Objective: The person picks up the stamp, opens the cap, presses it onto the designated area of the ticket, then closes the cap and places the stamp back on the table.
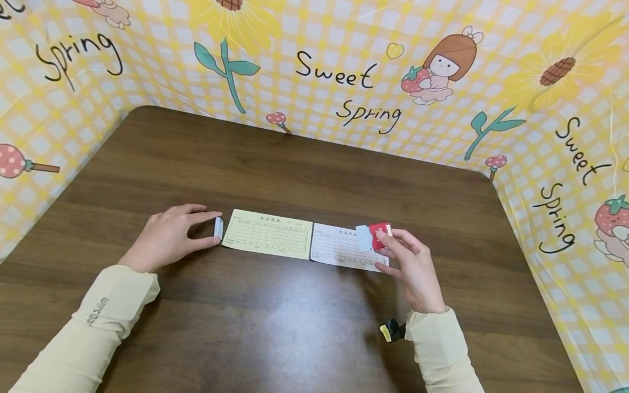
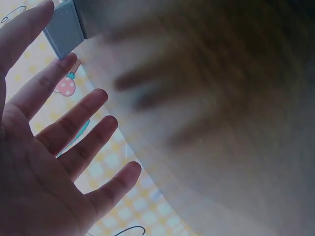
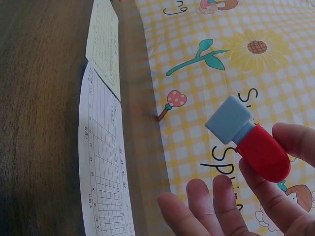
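My left hand (image 1: 169, 234) pinches a small, flat, light-blue piece (image 1: 218, 229) by its edges between thumb and index finger. The other fingers are spread in the left wrist view. Just right of that piece lies a yellow printed receipt slip (image 1: 267, 233). A white printed slip (image 1: 339, 252) adjoins it on the right. Above the white slip's right part, my right hand (image 1: 417, 273) holds what looks like a stamp (image 3: 263, 155), with a red rounded handle and a light-blue square head (image 3: 229, 119). Its thumb and index finger grip the red part.
Both slips lie on a dark wooden table (image 1: 275, 169). A yellow checked cloth (image 1: 314, 33) with printed flowers and figures stands up around the far and side edges. A black device (image 1: 391, 330) with a yellow label sits at the right wrist.
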